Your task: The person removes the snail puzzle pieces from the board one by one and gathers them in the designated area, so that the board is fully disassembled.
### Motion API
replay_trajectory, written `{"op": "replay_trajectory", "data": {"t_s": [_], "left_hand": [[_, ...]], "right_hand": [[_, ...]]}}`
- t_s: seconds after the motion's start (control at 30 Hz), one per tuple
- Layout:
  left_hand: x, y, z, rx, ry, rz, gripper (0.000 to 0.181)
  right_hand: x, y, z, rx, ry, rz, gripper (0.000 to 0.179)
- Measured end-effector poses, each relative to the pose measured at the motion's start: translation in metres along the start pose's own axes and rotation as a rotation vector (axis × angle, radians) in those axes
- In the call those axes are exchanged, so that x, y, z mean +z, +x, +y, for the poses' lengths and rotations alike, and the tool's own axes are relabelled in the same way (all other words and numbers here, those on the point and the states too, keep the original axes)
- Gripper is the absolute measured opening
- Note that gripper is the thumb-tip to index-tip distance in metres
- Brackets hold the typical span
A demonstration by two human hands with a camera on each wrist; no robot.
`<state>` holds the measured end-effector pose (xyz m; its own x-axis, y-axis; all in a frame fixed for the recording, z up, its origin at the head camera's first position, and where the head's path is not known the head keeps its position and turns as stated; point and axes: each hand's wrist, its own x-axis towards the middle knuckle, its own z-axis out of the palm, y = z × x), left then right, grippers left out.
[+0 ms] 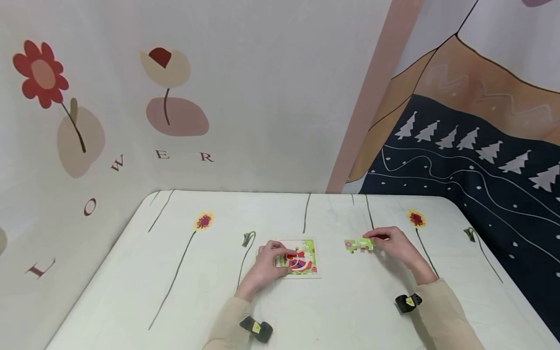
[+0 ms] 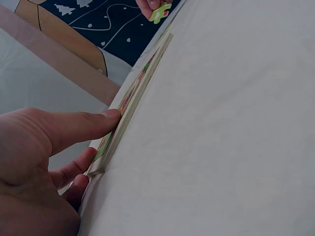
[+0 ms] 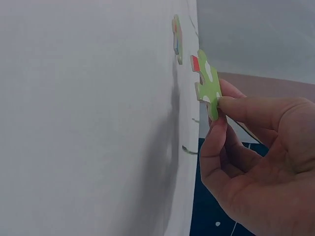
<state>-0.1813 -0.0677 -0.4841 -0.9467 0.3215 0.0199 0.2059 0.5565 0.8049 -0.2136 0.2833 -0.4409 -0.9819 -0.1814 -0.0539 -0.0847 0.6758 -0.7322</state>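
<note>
A square jigsaw puzzle (image 1: 309, 261) with a red, blue and green picture lies in a pale frame on the table, left of centre in the head view. My left hand (image 1: 265, 267) rests at its left side, with thumb and forefinger stretched onto the picture and covering part of it. Above the table to the right, my right hand (image 1: 397, 248) pinches a green puzzle piece (image 3: 209, 83) with white patches and a red corner. A second puzzle piece (image 3: 177, 39), green with other colours, lies just beyond it on the table.
A white cloth (image 1: 175, 301) printed with flowers and stems covers the table. Behind it hangs a pale curtain (image 1: 271, 121), with a dark tree-patterned part (image 1: 420, 165) at right. Each sleeve carries a small black wrist camera (image 1: 261, 331).
</note>
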Motion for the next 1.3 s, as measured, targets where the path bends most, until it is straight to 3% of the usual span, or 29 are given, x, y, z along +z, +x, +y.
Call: {"op": "replay_trajectory", "data": {"t_s": [1.3], "left_hand": [[0.001,-0.001,0.0,-0.023,0.008,-0.004,0.04]], "right_hand": [[0.005,0.013,0.016,0.044,-0.031,-0.046,0.02]]}}
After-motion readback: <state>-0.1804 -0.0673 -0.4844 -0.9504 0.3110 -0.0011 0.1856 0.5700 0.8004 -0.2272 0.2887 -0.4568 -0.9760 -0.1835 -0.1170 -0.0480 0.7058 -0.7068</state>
